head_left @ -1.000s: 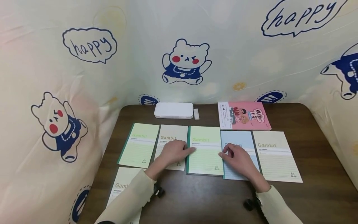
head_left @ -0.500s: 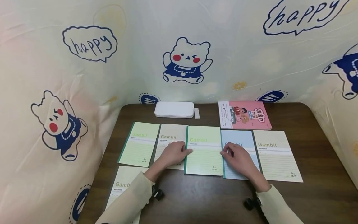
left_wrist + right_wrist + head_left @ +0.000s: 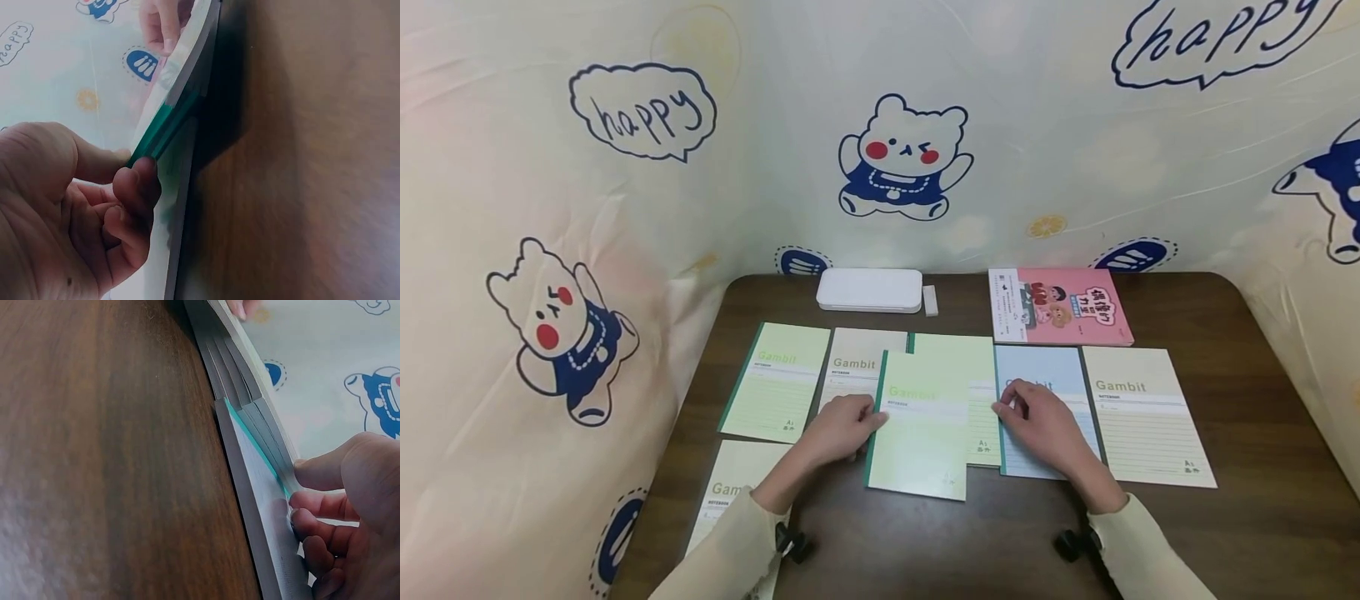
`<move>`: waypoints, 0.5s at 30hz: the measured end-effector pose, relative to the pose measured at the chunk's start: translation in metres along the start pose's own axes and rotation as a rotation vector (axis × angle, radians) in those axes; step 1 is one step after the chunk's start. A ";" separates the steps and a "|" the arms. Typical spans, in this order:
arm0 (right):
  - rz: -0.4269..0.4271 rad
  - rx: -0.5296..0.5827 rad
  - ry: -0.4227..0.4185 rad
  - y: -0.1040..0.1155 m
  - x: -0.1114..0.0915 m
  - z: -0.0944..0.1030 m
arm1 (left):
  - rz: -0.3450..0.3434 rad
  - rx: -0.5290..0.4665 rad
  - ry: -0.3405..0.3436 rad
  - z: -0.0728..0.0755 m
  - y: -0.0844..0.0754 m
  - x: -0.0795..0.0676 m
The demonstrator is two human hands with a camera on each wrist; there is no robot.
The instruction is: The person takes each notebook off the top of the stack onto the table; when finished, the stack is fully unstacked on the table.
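My left hand [image 3: 842, 427] pinches a green notebook [image 3: 921, 454] by its dark green spine, between thumb and fingers. In the left wrist view its spine [image 3: 156, 134] is raised and slanted. It overlaps another green notebook [image 3: 983, 400] lying behind it, and part of a white notebook [image 3: 856, 367]. My right hand [image 3: 1037, 423] lies over a blue notebook [image 3: 1052, 458]. Its thumb and forefinger pinch the right edge of the green notebook left on the table; in the right wrist view, page edges [image 3: 269, 434] of several layers run to these fingertips.
A green notebook [image 3: 778, 379] and a white one [image 3: 737, 471] lie at the left, the latter partly under the left sleeve. Another white notebook [image 3: 1150, 425] is at the right. Behind stand a white case [image 3: 868, 289], a small white block [image 3: 930, 300] and a pink book [image 3: 1060, 306].
My left hand has drawn the top green notebook left and toward me, uncovering another green one beneath. My right hand has stayed in about the same place.
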State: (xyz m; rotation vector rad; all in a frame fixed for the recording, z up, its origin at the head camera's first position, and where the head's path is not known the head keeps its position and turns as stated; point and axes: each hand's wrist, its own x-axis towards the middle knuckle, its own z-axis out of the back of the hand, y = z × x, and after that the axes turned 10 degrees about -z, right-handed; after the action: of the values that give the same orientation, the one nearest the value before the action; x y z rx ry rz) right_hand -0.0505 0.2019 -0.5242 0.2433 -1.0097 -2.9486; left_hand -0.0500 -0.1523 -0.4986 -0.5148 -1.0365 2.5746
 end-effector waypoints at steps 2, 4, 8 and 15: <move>-0.003 -0.001 -0.001 0.000 0.000 0.000 | 0.016 -0.030 0.008 0.002 0.003 -0.009; -0.006 -0.002 -0.002 0.000 0.000 -0.001 | 0.030 -0.069 0.019 0.004 0.006 -0.020; -0.006 -0.005 0.000 0.000 0.000 -0.002 | 0.067 -0.127 0.044 0.010 0.010 -0.042; -0.015 0.001 0.011 0.001 0.000 -0.001 | 0.076 -0.072 0.069 0.022 0.014 -0.080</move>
State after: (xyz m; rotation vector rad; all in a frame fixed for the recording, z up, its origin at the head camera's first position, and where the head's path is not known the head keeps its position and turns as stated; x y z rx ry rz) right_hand -0.0509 0.2011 -0.5244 0.2678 -1.0132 -2.9565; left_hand 0.0092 -0.2079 -0.4773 -0.6685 -1.1096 2.5723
